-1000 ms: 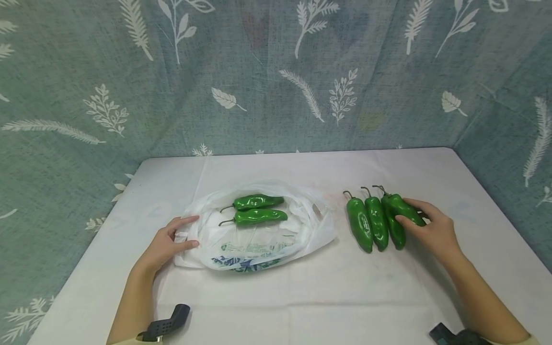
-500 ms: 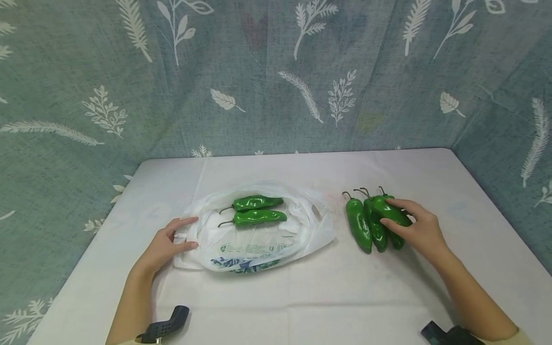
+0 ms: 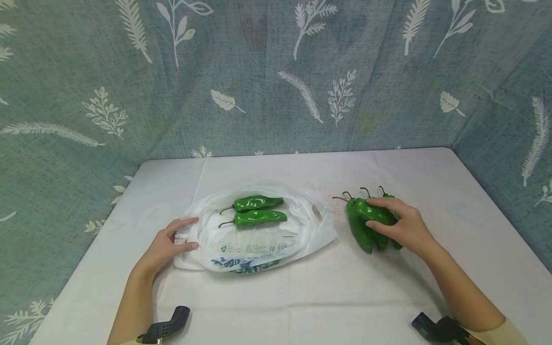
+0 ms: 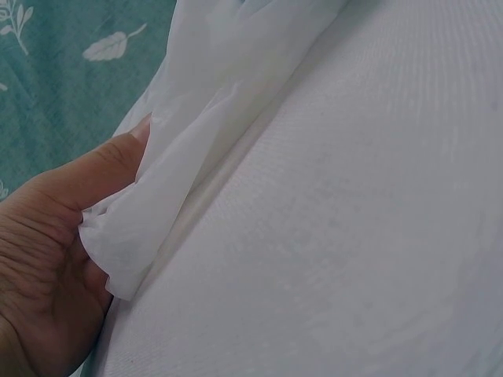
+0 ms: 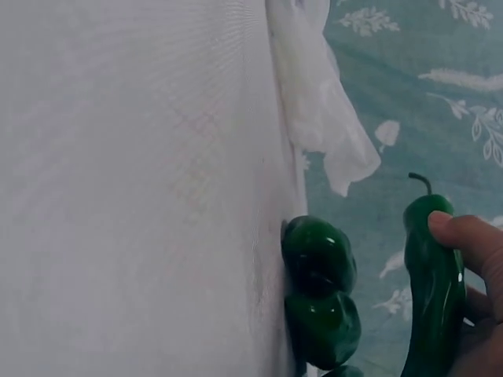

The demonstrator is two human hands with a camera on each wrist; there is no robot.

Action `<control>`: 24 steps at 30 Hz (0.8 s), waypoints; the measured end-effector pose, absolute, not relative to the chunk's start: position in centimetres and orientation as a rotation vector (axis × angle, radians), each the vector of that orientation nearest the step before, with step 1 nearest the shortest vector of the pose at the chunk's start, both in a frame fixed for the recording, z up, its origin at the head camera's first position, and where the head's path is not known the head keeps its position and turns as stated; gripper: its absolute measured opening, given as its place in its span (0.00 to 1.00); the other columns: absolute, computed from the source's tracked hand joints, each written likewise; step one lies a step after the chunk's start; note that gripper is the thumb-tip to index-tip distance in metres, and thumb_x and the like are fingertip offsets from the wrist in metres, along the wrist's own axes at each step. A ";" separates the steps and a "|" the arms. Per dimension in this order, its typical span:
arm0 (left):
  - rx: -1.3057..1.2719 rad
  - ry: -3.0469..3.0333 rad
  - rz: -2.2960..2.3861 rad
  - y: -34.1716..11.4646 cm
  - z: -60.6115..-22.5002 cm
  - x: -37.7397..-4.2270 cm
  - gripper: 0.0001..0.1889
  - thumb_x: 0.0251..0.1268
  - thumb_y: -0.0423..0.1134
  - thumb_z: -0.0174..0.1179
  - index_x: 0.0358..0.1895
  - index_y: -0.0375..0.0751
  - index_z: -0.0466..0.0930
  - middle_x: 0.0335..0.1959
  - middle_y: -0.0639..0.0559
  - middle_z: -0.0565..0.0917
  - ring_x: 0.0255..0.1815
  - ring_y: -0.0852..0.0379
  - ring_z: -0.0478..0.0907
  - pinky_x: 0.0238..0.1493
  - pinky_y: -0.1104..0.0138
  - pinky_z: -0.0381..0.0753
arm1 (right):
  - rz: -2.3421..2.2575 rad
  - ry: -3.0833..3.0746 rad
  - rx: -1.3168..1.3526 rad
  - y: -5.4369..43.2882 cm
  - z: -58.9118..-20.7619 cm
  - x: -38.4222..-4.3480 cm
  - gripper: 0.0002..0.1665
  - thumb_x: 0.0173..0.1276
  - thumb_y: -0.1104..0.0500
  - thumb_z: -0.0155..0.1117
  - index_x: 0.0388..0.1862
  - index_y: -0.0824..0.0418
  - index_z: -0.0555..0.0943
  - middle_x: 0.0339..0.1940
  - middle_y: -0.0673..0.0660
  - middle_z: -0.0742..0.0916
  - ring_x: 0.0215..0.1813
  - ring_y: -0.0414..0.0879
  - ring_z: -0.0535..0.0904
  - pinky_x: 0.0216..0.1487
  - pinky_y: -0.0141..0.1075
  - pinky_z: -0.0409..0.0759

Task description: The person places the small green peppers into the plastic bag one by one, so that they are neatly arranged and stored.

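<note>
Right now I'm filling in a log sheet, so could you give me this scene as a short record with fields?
Left hand: holds the left end of the white plastic bag
Right hand: grips one green pepper, raised above the loose peppers
Bag contents in sight: two bagged peppers, side by side
Right of bag: three loose peppers, partly hidden by the held one
Surface: white cloth
Backdrop: blue-green fabric with white leaf prints

Table (image 3: 431,165), covered in white cloth (image 3: 302,292) | white plastic bag (image 3: 320,235) lying on it, mouth open | three green peppers (image 3: 361,235) directly on the cloth, side by side, right of the bag | cloth creased in front of the bag
</note>
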State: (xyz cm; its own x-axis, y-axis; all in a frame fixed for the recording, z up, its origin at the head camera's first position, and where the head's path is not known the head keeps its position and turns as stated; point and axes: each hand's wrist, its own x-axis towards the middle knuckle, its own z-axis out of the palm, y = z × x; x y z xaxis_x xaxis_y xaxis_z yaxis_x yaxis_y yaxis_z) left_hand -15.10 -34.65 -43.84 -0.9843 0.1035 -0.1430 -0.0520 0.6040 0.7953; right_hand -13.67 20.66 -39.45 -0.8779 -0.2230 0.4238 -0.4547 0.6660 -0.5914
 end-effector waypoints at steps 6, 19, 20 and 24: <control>0.048 2.657 1.328 -34.6 -43.7 -15.1 0.40 0.51 0.45 0.71 0.69 0.46 0.64 0.74 0.37 0.52 0.75 0.33 0.43 0.67 0.36 0.48 | 1.073 -2.504 0.670 19.7 -39.1 -14.2 0.29 0.48 0.65 0.76 0.53 0.59 0.81 0.51 0.58 0.84 0.55 0.32 0.72 0.49 0.16 0.70; 0.051 2.660 1.329 -34.5 -43.8 -14.8 0.40 0.51 0.44 0.71 0.69 0.46 0.64 0.74 0.35 0.51 0.74 0.32 0.43 0.67 0.36 0.49 | 1.136 -2.516 0.782 17.6 -38.1 -14.7 0.29 0.50 0.64 0.76 0.53 0.59 0.81 0.53 0.58 0.83 0.56 0.53 0.77 0.48 0.40 0.81; 0.052 2.661 1.329 -34.5 -43.7 -14.8 0.40 0.51 0.44 0.71 0.69 0.46 0.64 0.74 0.35 0.51 0.74 0.32 0.43 0.67 0.36 0.49 | 1.136 -2.511 0.798 17.4 -38.1 -14.7 0.29 0.49 0.64 0.76 0.53 0.59 0.81 0.53 0.58 0.83 0.56 0.53 0.78 0.48 0.42 0.81; 0.071 2.666 1.335 -34.5 -43.8 -14.9 0.39 0.51 0.44 0.70 0.69 0.46 0.64 0.73 0.36 0.54 0.74 0.33 0.44 0.67 0.36 0.49 | 1.125 -2.481 0.852 16.7 -37.8 -15.0 0.30 0.47 0.64 0.77 0.53 0.59 0.81 0.52 0.56 0.84 0.55 0.52 0.78 0.49 0.39 0.81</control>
